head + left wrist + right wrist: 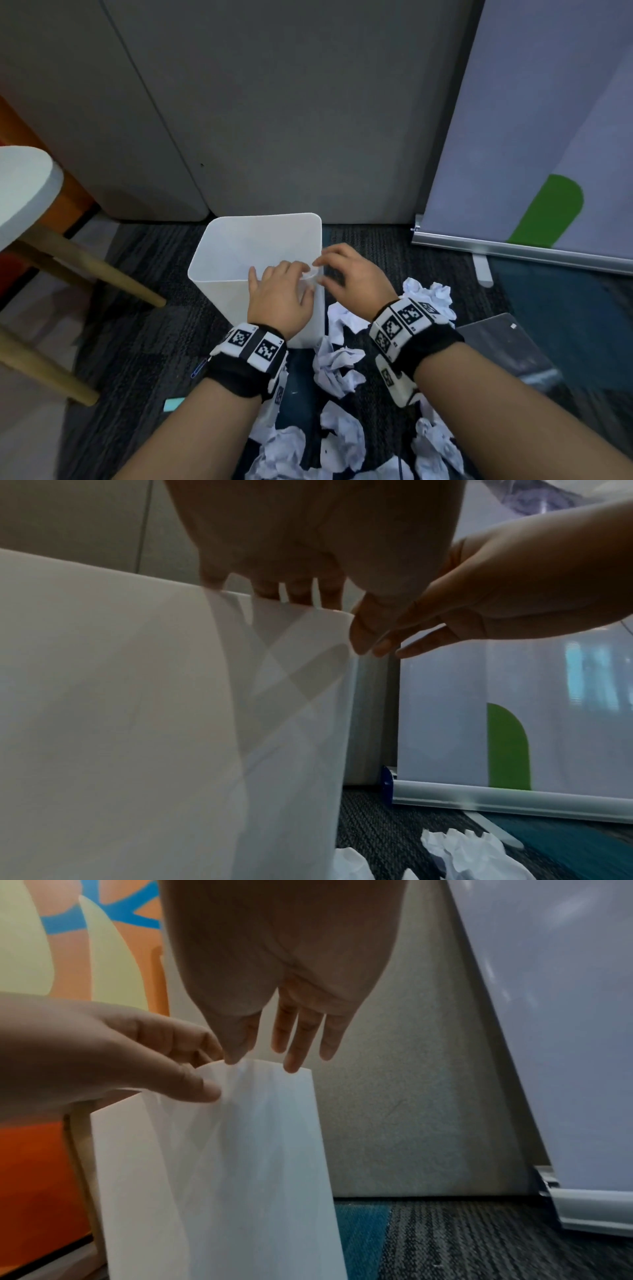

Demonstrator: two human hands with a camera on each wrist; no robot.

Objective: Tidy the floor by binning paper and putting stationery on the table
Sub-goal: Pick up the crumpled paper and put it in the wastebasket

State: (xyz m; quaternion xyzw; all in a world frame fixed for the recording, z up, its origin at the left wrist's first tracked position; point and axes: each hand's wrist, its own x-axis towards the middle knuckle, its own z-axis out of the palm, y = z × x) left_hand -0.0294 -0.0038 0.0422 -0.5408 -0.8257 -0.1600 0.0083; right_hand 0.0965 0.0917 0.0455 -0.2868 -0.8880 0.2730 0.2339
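We record crumpled paper (337,368) strewn on dark ribbed carpet (144,335) nearest us, then both hands meeting over the near right corner of the smooth white square bin (219,260), left hand (282,298) and right hand (349,277) loosely spread, gripping nothing.

The white bin (236,274) stands open-topped, both hands crowding its near right corner — the rest of the mouth is free. Crumpled paper (337,370) litters the carpet to its right; a wooden table leg (99,270) slants in at left, a banner base (520,251) at right.
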